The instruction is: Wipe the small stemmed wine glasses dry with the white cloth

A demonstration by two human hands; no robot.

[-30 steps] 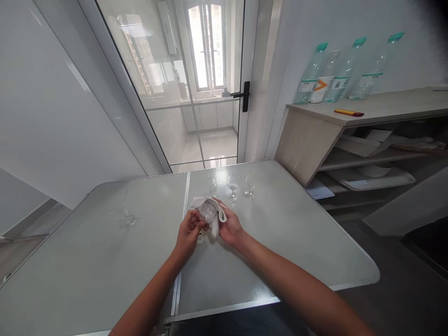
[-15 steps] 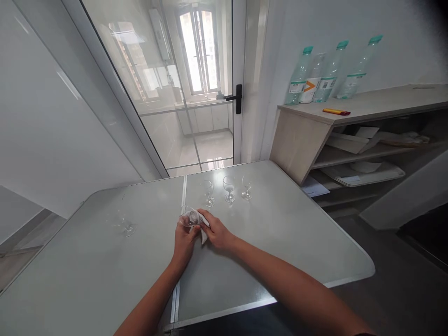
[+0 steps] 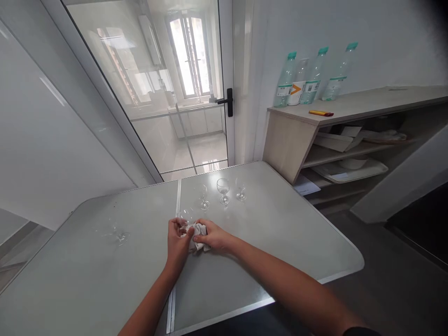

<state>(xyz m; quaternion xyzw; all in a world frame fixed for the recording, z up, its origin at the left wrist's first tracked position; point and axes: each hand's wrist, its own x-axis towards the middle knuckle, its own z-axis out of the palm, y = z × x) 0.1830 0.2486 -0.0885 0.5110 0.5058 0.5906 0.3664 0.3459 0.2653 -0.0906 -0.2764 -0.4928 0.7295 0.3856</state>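
Note:
My left hand is closed round a clear stemmed glass, whose bowl points away from me above the table. My right hand grips a crumpled white cloth and presses it against the near end of the glass, so the foot and stem are hidden. Beyond my hands stand three more clear glasses in a row: a left one, a middle one and a right one. Off to the left, another glass stands on the table, its bowl faint against the surface.
The pale grey table has a metal seam running through it. At the right, a wooden shelf unit bears several plastic bottles and a yellow-red cutter. Behind the table is a glass door with a black handle.
The glass has tipped so its bowl now faces away from me. The cloth has bunched up around its near end, and the right hand has shifted with it. The whole view has turned slightly right.

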